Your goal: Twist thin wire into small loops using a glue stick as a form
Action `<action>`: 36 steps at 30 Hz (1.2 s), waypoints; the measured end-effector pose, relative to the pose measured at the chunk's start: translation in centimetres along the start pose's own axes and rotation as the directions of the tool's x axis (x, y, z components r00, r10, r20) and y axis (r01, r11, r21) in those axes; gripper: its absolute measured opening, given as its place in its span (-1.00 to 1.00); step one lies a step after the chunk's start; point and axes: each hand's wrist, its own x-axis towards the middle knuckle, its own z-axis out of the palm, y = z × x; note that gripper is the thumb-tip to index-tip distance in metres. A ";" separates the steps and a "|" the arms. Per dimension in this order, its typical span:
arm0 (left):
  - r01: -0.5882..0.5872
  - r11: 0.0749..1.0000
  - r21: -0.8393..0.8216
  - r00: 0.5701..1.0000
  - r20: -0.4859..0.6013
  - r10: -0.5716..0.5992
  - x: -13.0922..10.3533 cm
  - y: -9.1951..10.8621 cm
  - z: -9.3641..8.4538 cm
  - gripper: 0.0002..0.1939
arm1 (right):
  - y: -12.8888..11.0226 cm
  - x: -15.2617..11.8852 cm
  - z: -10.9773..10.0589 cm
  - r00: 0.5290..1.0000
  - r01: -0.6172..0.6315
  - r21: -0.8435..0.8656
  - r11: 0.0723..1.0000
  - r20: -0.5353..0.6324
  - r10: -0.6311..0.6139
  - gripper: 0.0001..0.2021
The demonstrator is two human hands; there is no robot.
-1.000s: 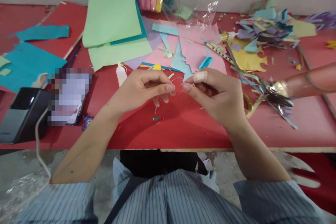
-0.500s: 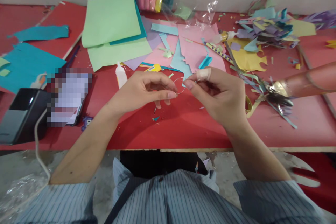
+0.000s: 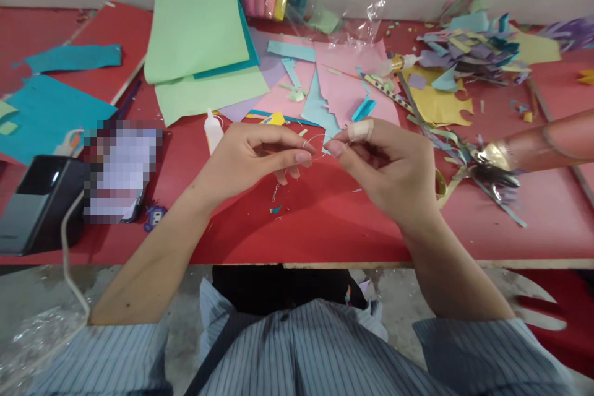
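Note:
A thin clear loop of thread or wire [image 3: 320, 156] spans the small gap between my two hands above the red table. My left hand [image 3: 266, 158] pinches its left side between thumb and forefinger, the other fingers curled below. At the right, my right hand [image 3: 383, 164] pinches the loop with thumb and forefinger; a bandage wraps one finger. A small metal swivel [image 3: 276, 192] shows just below my left fingers; whether it hangs or lies on the table I cannot tell. Near it is a teal paper scrap [image 3: 276, 210].
A white glue bottle [image 3: 213, 131] stands behind my left wrist. Left are a phone [image 3: 123, 173] and a black device [image 3: 41, 204] with a cable. Green sheets [image 3: 199, 31], pink paper [image 3: 343, 80] and shredded paper [image 3: 477, 49] lie behind; a brown tube [image 3: 547, 139] is at right.
My left fingers have shifted slightly right and up, closer to my right hand. The loop looks flatter, and more of the metal swivel shows. My right hand has hardly moved.

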 end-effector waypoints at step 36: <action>0.011 0.991 -0.132 0.994 0.112 0.004 -0.1 -0.2 -0.5 -0.88 | -0.2 0.0 -0.5 0.993 0.106 -0.056 0.993 0.065 -0.102 -0.93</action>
